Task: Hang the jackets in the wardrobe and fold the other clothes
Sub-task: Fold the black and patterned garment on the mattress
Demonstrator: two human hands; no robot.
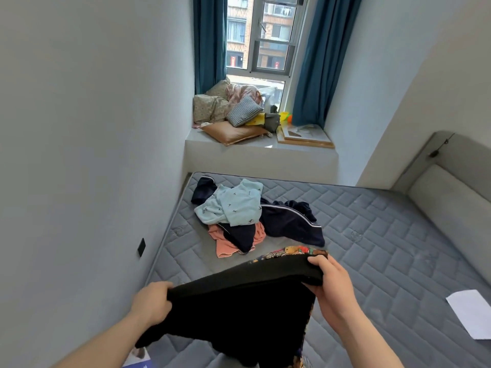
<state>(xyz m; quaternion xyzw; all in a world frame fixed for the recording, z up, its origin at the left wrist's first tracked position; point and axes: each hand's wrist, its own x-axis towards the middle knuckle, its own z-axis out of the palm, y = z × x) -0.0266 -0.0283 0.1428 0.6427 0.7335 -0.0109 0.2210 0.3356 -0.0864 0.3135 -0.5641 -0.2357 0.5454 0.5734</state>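
Both hands hold a black garment (239,309) with a colourful patterned side stretched above the grey quilted mattress (372,235). My left hand (152,301) grips its left edge, and my right hand (329,282) grips its right edge, higher up. The cloth hangs down between them and hides the mattress below. Farther off on the mattress lies a heap: a light blue printed top (233,205), a dark navy jacket with a white stripe (292,221), and a salmon pink piece (225,243) underneath. No wardrobe is in view.
A grey wall runs along the left, with a black socket (141,247) low down. A window ledge (265,152) beyond the bed holds cushions, toys and a framed picture. A padded headboard (457,197) stands at the right. A white sheet of paper (470,312) lies near the right edge.
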